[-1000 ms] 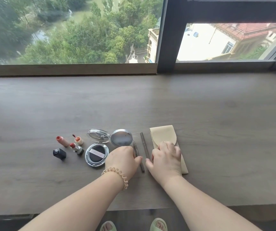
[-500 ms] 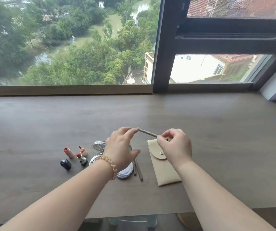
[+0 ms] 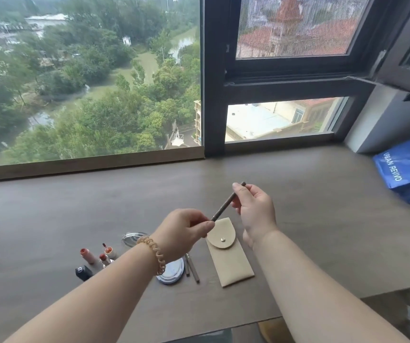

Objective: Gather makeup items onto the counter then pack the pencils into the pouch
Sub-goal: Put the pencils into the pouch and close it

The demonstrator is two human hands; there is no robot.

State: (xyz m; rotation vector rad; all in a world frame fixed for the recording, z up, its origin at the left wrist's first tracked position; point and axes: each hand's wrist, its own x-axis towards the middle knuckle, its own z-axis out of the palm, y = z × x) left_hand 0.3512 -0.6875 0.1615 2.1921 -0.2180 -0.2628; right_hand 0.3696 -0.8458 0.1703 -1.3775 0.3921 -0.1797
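Two hands: you held one brown pencil (image 3: pixel 226 203) up in the air, with a hand at each end.
Left hand (image 3: pixel 183 230): your fingers were pinched on the low end of the pencil, just above the pouch flap.
Right hand (image 3: pixel 254 209): your thumb and fingers gripped the top part of the pencil, and its tip poked out past them.
Pencil tilt: it slanted up and to the right, well off the counter (image 3: pixel 323 231).
Pouch (image 3: pixel 228 256): it lay flat on the counter under your hands, tan, with its round flap snapped down (a small metal button sat in the middle of the flap).
More pencils (image 3: pixel 192 268): two thin ones lay side by side on the counter, just left of the pouch.
Round compact (image 3: pixel 171 272): it sat next to those pencils, partly hidden by your left wrist.
Lipsticks (image 3: pixel 97 256): a few small tubes stood in a bunch to the left, near a little black cap (image 3: pixel 83 272).
Wrist: a curly hair tie (image 3: pixel 155 254) was wrapped around your left one.
Blue bag (image 3: pixel 408 167): it lay far off to the right by the window.
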